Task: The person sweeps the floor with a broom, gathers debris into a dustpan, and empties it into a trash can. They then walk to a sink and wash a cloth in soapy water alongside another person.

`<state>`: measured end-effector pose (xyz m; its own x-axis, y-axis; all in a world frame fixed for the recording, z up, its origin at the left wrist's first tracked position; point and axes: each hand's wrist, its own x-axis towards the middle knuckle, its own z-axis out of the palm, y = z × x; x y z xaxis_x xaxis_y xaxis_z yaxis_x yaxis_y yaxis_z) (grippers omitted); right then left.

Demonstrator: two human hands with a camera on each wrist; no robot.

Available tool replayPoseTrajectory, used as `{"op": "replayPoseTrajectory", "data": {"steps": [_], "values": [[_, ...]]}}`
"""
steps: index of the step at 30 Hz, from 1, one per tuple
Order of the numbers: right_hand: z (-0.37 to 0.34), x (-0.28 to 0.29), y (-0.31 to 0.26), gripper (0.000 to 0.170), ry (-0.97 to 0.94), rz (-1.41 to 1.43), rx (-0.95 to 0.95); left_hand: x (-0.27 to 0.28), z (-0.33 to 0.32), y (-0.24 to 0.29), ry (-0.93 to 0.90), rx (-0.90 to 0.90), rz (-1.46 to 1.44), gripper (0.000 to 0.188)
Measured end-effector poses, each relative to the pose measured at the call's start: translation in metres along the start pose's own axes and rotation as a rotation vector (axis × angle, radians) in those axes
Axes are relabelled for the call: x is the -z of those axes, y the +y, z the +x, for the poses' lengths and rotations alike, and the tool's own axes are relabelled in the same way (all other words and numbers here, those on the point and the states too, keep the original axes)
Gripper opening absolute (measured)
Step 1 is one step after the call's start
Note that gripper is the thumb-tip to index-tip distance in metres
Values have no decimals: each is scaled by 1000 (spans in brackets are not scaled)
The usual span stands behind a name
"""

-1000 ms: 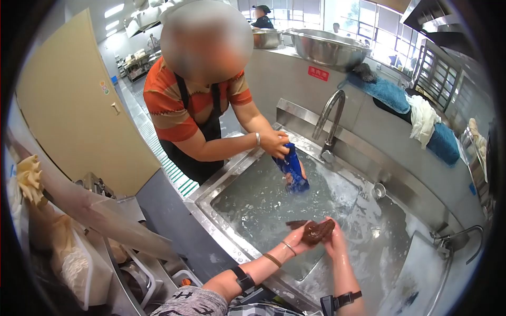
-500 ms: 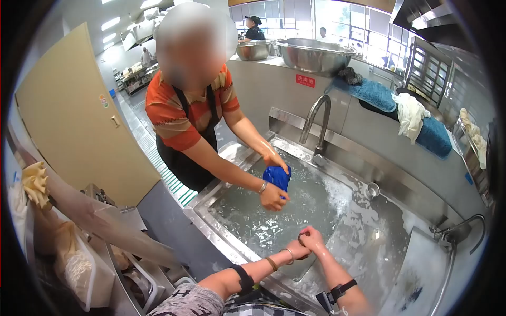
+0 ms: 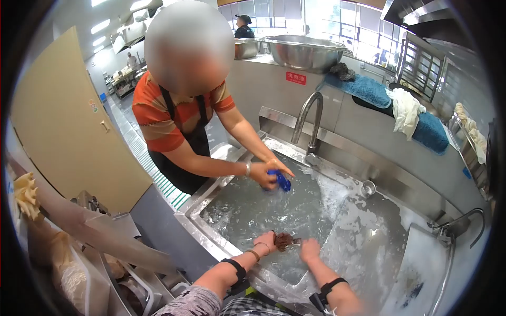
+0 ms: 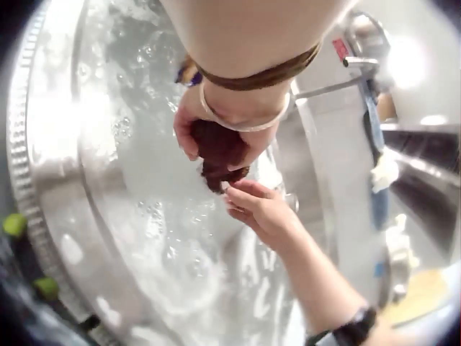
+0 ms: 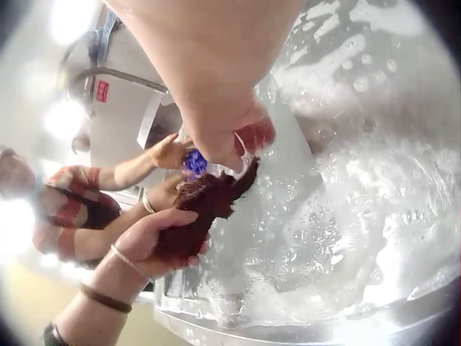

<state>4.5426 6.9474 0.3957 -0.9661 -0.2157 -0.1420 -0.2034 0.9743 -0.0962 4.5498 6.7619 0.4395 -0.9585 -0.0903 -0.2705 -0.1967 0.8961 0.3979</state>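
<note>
A wet, dark brown cloth [image 3: 283, 242] is held over the soapy water of a steel sink [image 3: 221, 239]. My left hand [image 3: 265, 242] grips its bulk, with the fingers curled round it in the left wrist view. Pinched by my right hand [image 3: 310, 250] is a narrow end of the same cloth, drawn out from the bunched part [image 5: 202, 205] in the right wrist view. Across the sink, another person in an orange striped top [image 3: 182, 134] holds a bunched blue cloth [image 3: 281, 180] in both hands.
A curved tap [image 3: 311, 118] rises at the sink's far edge, with a small metal cup [image 3: 368, 187] to its right. Large steel basins [image 3: 305, 52] and blue towels [image 3: 363, 90] lie on the ledge. A second tap with a hose [image 3: 448, 229] is at the right.
My hands, together around the bunched brown cloth before, have moved apart with the cloth drawn out between them. The other person's blue cloth is now crumpled smaller. The head view has shifted slightly right.
</note>
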Motion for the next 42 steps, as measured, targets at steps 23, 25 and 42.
{"op": "replayPoseTrajectory", "data": {"steps": [23,25,42], "values": [[4,117,-24,39,-233,1189,45,37,-44,61,-935,162,-1433,17],[12,109,-23,42,-289,909,1,47,-50,71,-785,127,-1276,18],[-14,63,-13,31,-728,1822,-42,4,-56,21,-834,247,-1784,25]]}}
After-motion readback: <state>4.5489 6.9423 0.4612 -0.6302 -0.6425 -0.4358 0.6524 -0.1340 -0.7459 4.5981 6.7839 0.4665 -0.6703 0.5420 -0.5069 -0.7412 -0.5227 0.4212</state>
